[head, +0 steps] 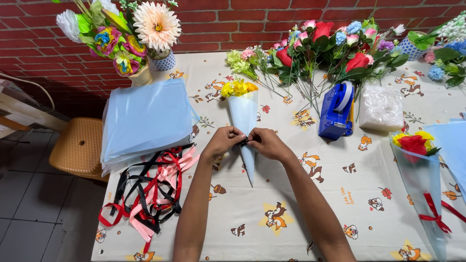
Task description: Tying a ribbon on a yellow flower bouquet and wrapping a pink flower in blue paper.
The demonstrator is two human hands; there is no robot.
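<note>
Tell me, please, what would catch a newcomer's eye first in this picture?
Probably the left hand and right hand meeting mid-table over a pale blue paper cone of yellow flowers, pinching something dark at its middle. Next, the tangle of red, pink and black ribbons at the left edge, below a stack of blue sheets. Behind, loose flowers lie along the brick wall, beside a blue tape dispenser.

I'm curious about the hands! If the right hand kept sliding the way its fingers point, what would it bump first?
The right hand points leftward, so it would almost at once meet the left hand over the pale blue paper cone with yellow flowers. They pinch something small and dark between them, probably ribbon.
</note>
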